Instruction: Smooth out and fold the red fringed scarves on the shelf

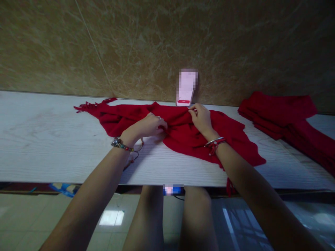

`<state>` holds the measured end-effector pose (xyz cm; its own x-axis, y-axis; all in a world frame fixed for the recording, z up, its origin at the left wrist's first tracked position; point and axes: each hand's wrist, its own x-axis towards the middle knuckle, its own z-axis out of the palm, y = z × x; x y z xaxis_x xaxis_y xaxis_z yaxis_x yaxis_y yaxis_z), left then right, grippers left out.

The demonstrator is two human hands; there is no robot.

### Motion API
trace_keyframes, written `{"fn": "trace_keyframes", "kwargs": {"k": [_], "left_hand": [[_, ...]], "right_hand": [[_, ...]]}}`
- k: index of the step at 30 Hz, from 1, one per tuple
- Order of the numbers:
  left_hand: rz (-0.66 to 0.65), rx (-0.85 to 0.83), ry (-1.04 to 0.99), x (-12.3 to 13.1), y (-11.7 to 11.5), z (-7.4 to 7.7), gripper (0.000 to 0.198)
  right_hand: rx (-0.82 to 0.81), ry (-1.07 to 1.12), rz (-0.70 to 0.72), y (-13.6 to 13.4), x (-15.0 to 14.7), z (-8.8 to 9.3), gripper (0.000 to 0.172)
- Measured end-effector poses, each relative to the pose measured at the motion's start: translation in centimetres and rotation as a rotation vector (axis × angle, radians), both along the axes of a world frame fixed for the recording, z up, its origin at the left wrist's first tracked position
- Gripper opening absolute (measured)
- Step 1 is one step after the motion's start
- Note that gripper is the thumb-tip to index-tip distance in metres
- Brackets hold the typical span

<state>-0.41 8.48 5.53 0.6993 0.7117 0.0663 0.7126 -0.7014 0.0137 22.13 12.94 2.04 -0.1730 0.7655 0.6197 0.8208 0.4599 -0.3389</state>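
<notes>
A red fringed scarf (183, 134) lies spread and rumpled across the white wooden tabletop (52, 139). My left hand (149, 126) is closed, pinching the scarf's near edge at the middle. My right hand (200, 116) is closed on a fold of the scarf near its far edge. The scarf's fringed end (90, 105) reaches out to the left, and one corner hangs over the table's front edge at the right. Both wrists wear bracelets.
A phone (186, 89) leans upright against the marbled brown wall behind the scarf. A stack of folded red cloth (282, 113) lies at the right end of the table. My knees and the tiled floor show below the front edge.
</notes>
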Motion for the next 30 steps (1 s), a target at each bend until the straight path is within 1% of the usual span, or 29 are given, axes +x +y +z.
{"fn": "trace_keyframes", "kwargs": {"k": [4,6,8,11,14,15,17,20,22,23,24,26,28,30], "left_hand": [[0.041,-0.165,-0.033,-1.2,0.3,0.0,0.020],[0.084,-0.260,-0.031,-1.8,0.2,0.1,0.019],[0.114,-0.386,-0.032,-2.3,0.0,0.3,0.017],[0.131,-0.605,-0.047,-2.9,-0.7,1.1,0.013],[0.067,-0.739,-0.078,-3.1,-1.6,2.0,0.007],[0.034,-0.766,-0.084,-3.0,-1.8,2.2,0.009],[-0.020,-0.819,-0.072,-2.8,-2.1,2.5,0.012],[-0.051,-0.876,-0.085,-2.4,-2.0,2.4,0.012],[-0.025,-0.827,-0.187,-2.2,-1.7,2.2,0.017],[0.015,-0.756,-0.253,-2.1,-1.5,2.2,0.020],[0.074,-0.660,-0.317,-2.0,-1.3,2.1,0.022],[0.223,-0.418,-0.414,-1.4,-1.1,1.8,0.026],[0.361,-0.175,-0.456,-0.4,-1.0,1.3,0.025],[0.455,0.053,-0.463,0.9,-1.2,0.7,0.024]], "right_hand": [[0.117,0.107,-0.134,1.1,1.6,0.3,0.015],[0.132,0.162,-0.226,1.8,3.0,0.6,0.014],[0.108,0.215,-0.330,2.5,4.7,0.8,0.013],[0.044,0.324,-0.522,3.4,7.9,0.9,0.013],[-0.013,0.423,-0.681,4.0,10.6,0.2,0.011],[-0.028,0.442,-0.700,4.1,11.2,-0.1,0.010],[-0.049,0.444,-0.662,4.3,11.6,-0.7,0.009],[-0.069,0.369,-0.465,4.3,10.7,-0.8,0.006],[-0.099,0.319,-0.308,3.9,9.6,-0.3,0.004],[-0.116,0.308,-0.234,3.6,9.1,0.2,0.005],[-0.135,0.306,-0.163,3.2,8.6,0.7,0.007],[-0.193,0.322,-0.035,2.5,7.9,1.8,0.016],[-0.284,0.328,0.070,1.8,7.4,2.7,0.024],[-0.341,0.297,0.127,1.3,6.8,3.2,0.028]]}}
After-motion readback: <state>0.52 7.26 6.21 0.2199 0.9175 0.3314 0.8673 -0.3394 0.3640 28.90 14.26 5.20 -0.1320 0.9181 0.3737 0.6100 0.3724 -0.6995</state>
